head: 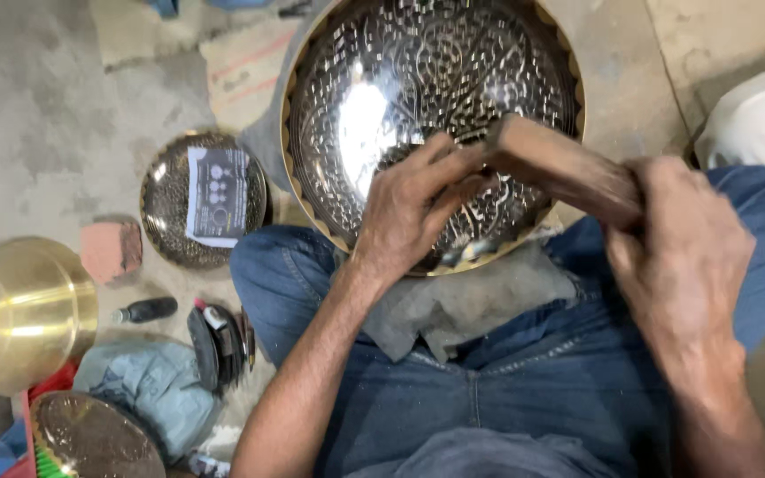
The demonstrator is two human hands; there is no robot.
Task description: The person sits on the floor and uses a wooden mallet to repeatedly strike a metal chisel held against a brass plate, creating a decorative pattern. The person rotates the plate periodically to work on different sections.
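A large round dark metal plate (382, 80) with fine engraved patterns and a scalloped brass rim rests tilted on my lap over a grey cloth (471, 301). My left hand (413, 208) lies on its lower part, fingers pinched together on a small tool that I cannot make out. My right hand (679, 257) is shut on a thick wooden mallet (560, 168), whose head is at the left hand's fingertips.
A smaller engraved plate (166, 208) with a printed paper on it lies on the floor at left. A brass vessel (19, 310), a brick piece (110, 250), a small black bottle (145, 311), several tools (219, 341), a blue cloth (148, 385) and another brass disc (90, 438) lie lower left.
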